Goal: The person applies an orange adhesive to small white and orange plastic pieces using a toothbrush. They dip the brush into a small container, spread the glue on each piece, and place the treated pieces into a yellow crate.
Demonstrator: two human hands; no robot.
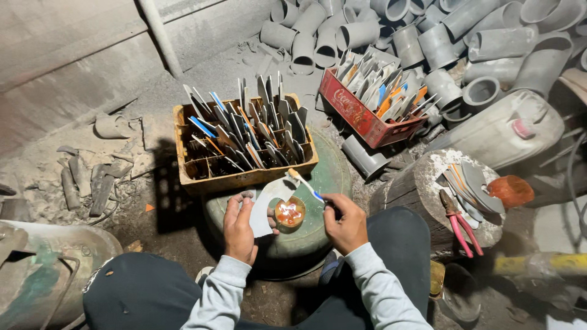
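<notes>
My left hand (238, 227) grips a curved grey plastic piece (266, 201) over a green drum lid (324, 183). My right hand (346, 221) holds a toothbrush (304, 183), its bristles touching the top edge of the grey piece. A small open tin of orange glue (289, 213) sits on the lid between my two hands. Right behind stands a yellow crate (244, 178) packed with several upright curved plastic pieces.
A red crate (358, 116) of similar pieces sits at the back right, before a heap of grey pipe fittings (428, 36). A wooden stump (422, 189) at right carries pink-handled pliers (460, 225), cut pieces and an orange lid (511, 190). A white jerrycan (501, 131) lies behind it.
</notes>
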